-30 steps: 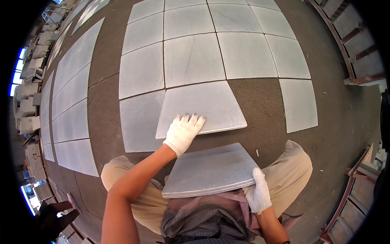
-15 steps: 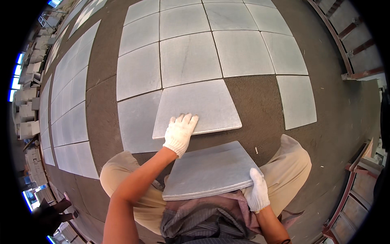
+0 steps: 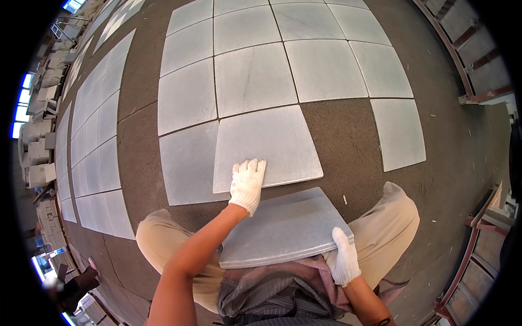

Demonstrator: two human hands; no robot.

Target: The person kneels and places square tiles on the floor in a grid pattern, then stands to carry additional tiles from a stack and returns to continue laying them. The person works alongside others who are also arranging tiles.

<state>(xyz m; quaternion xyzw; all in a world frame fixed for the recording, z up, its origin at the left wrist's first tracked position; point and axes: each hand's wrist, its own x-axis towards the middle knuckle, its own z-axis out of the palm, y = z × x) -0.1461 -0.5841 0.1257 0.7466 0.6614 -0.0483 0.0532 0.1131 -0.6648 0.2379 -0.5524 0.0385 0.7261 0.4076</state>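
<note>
So the left hand in its white knit glove [image 3: 248, 185] is lying palm down, a bit left of the frame's middle, on the near edge of the pale grey square stone tile set loose on the ground [image 3: 266, 146]. The fingers [image 3: 251, 167] are stretched out flat and close together, only slightly fanned, pressing on the tile rather than curling round anything. That tile sits a little askew: its left side touches the neighbouring grey tile [image 3: 187, 163], and its top edge meets the row of laid grey tiles [image 3: 253, 76] filling the upper half of the frame.

The right hand, also in a white knit glove [image 3: 345, 261], is lower right of centre, wrapped around the right corner of a second grey stone slab resting across the person's lap [image 3: 283, 228]. Its fingers are bent over the slab's edge and held together, thumb side up; can't tell how the underside of the grip looks since the slab hides it.

The person is squatting, beige trouser knees [image 3: 399, 217] on either side of the slab, on dark brown gritty ground [image 3: 348, 130].

Compared with a second ago, barely anything has changed: the left hand stays on that same edge of the loose tile, maybe slid a touch, and the lap slab and right-hand grip look the same.
</note>
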